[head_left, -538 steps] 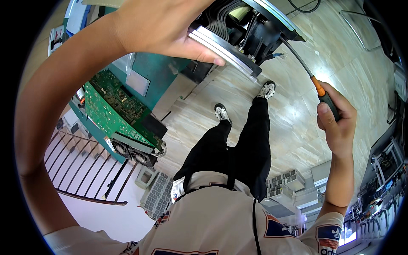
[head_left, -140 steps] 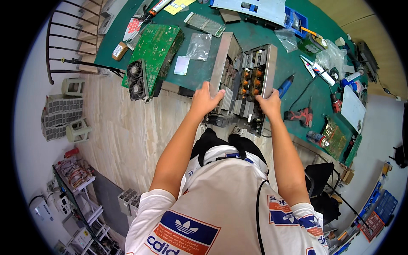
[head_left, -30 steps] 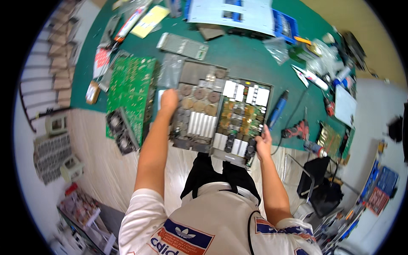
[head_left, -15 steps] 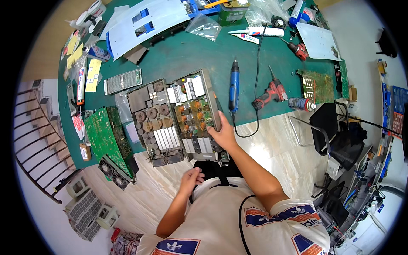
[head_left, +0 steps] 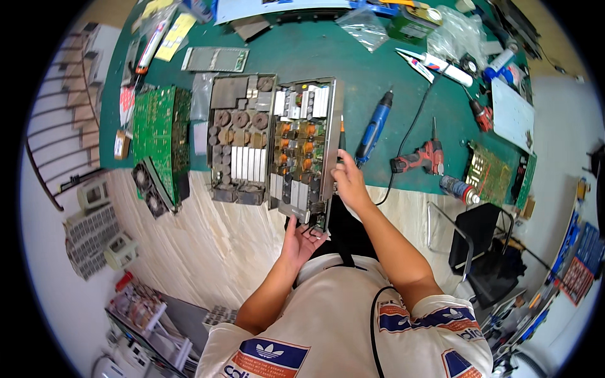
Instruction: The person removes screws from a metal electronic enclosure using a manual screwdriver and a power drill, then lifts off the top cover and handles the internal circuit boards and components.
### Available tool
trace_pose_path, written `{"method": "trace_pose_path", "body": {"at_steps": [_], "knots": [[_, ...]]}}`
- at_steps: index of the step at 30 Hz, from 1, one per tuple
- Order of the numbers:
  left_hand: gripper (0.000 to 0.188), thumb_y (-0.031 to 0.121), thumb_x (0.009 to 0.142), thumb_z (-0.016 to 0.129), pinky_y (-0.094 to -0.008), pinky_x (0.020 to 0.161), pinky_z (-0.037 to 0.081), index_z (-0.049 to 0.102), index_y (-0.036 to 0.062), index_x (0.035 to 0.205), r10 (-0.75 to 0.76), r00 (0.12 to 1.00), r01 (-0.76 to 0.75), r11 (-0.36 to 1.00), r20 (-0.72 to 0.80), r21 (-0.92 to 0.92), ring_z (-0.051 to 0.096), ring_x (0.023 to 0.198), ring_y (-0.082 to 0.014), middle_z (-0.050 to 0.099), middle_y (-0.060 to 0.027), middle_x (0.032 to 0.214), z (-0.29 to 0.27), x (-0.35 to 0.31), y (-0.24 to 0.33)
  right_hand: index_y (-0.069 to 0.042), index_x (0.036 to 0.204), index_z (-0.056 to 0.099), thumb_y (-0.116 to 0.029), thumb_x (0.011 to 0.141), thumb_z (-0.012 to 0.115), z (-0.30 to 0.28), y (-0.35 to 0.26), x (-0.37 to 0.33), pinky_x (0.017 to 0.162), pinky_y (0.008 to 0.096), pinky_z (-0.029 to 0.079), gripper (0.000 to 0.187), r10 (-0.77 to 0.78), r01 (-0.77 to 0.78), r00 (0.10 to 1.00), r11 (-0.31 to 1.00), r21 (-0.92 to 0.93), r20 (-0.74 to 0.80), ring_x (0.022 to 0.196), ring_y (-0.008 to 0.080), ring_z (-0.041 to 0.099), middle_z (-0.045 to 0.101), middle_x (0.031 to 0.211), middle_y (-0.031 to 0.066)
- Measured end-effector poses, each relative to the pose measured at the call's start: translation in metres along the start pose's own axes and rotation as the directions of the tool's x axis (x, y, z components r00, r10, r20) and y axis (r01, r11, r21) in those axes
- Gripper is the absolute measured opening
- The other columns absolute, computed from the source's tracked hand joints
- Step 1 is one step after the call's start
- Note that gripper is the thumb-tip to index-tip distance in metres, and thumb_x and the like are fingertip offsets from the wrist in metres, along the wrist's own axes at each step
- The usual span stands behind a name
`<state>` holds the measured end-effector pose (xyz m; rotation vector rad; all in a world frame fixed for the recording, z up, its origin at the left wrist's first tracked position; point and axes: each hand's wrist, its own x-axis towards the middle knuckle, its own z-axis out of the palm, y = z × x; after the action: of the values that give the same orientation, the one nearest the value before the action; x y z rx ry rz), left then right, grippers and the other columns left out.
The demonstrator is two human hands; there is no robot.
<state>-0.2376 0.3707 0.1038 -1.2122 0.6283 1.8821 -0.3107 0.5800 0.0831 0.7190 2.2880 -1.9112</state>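
Observation:
Two open metal power modules packed with electronic parts lie side by side at the table's near edge. The right-hand power module [head_left: 302,151] has orange-wound coils and white heat sinks; its right wall is tilted up. My left hand [head_left: 304,242], palm up, holds its near end beside some short dark leads. My right hand [head_left: 350,181] grips the lower part of its right side wall, fingers partly hidden. The left-hand power module [head_left: 241,138] carries dusty brown coils and dark capacitors, and overhangs the edge. A screwdriver [head_left: 342,140] shows just past the right wall.
Farther left stands a green circuit board [head_left: 151,126] with fans [head_left: 149,189]. To the right lie a blue electric screwdriver [head_left: 375,126] with its cable, a red cordless drill [head_left: 421,157] and a spray can [head_left: 459,189]. A chair [head_left: 476,233] stands beyond the table's right end.
My left hand has come up from in front of my waist to the right module's near end. My right hand has shifted along the side wall, and that module is more tilted. The view has swung.

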Motion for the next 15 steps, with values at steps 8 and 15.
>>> {"method": "trace_pose_path", "body": {"at_steps": [8, 15], "knots": [[0.06, 0.06, 0.093, 0.062, -0.0505, 0.1, 0.051, 0.062, 0.0022, 0.107, 0.069, 0.998, -0.07, 0.993, -0.013, -0.094, 0.057, 0.069, -0.0166, 0.057, -0.0029, 0.074, 0.003, 0.012, -0.018, 0.002, 0.129, 0.055, -0.001, 0.091, 0.065, -0.027, 0.046, 0.039, 0.079, 0.0275, 0.052, 0.04, -0.199, 0.169, 0.971, 0.964, 0.204, 0.136, 0.096, 0.0132, 0.065, 0.069, 0.112, 0.009], [0.065, 0.057, 0.095, 0.062, -0.0535, 0.108, 0.046, 0.055, 0.0005, 0.126, 0.117, 0.991, -0.105, 0.982, 0.068, -0.158, 0.06, 0.1, -0.0221, 0.062, -0.0092, 0.105, -0.011, 0.009, -0.027, 0.0, 0.122, 0.06, -0.012, 0.077, 0.078, -0.035, 0.01, 0.062, 0.078, 0.037, 0.055, 0.05, -0.246, 0.327, 0.938, 0.859, -0.395, 0.242, 0.093, 0.0303, 0.067, 0.064, 0.099, 0.0148]]}}
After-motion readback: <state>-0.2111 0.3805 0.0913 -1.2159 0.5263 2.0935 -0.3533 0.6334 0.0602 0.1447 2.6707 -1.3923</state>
